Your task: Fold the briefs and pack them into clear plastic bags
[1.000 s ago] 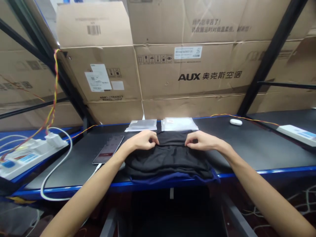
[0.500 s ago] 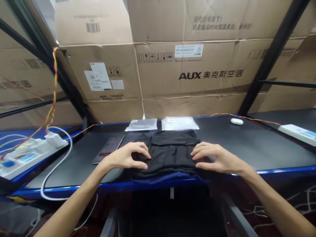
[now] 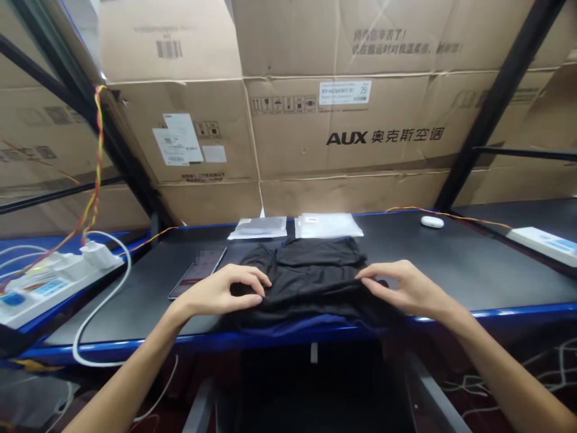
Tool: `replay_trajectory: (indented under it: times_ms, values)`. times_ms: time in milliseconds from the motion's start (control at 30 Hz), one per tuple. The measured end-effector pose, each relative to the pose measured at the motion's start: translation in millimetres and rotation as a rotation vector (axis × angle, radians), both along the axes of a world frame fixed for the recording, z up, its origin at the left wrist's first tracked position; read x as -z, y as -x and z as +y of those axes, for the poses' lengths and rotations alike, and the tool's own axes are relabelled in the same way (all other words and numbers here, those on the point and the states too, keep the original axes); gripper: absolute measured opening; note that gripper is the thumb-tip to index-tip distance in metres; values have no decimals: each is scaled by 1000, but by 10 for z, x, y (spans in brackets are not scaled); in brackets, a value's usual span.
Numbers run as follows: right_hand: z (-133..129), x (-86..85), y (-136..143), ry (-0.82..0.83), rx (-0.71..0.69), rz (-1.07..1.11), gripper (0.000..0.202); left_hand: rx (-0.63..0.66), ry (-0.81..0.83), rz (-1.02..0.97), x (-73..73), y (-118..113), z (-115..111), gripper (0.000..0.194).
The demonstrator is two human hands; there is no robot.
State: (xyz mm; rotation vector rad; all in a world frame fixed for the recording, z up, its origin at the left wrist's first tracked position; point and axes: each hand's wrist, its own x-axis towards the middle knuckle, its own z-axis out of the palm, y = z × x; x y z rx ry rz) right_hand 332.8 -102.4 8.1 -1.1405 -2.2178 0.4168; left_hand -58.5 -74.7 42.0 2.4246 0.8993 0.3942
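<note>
A folded piece of thin black cloth lies at the front edge of the table, with some dark blue cloth showing beneath its near side. My right hand pinches the black cloth at its right side between thumb and fingers. At the left side, my left hand has its thumb and fingertips closed on a bit of the same cloth. Between the two hands the cloth is drawn up into a straight ridge. Its left end is bunched behind my left fingers.
A phone lies left of the cloth. Behind it are flat clear packets and a white packet stack. A white earbud case lies to the right. Power strips with cables flank the table; cardboard lines the back.
My fingers have closed on the cloth at both sides. The right hand has risen slightly, pulling the cloth's near layer into a taut ridge.
</note>
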Motion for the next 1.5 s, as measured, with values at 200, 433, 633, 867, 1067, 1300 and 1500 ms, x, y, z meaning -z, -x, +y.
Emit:
replay_trajectory:
  times_ms: [200,433,633,867,1067,1300,1500]
  values:
    - [208,19,87,-139,126,28,22,-400,-179,-33,55,-118,172,36]
    - [405,198,98,-106,242,-165,17,-529,-325,190,305,-160,421,28]
    - [372,219,59,-251,255,-266,21,-574,-447,243,270,-93,340,34]
    - [291,-26,323,-473,187,-225,23,-811,-302,398,159,108,151,64]
    - [293,-97,702,-183,-138,-299,47,-809,-148,518,121,143,68,62]
    - [289,-60,874,122,-266,-382,60,-771,-277,241,78,26,99,29]
    - [273,-36,792,151,-276,-327,59,-793,-450,-62,1,-297,82,19]
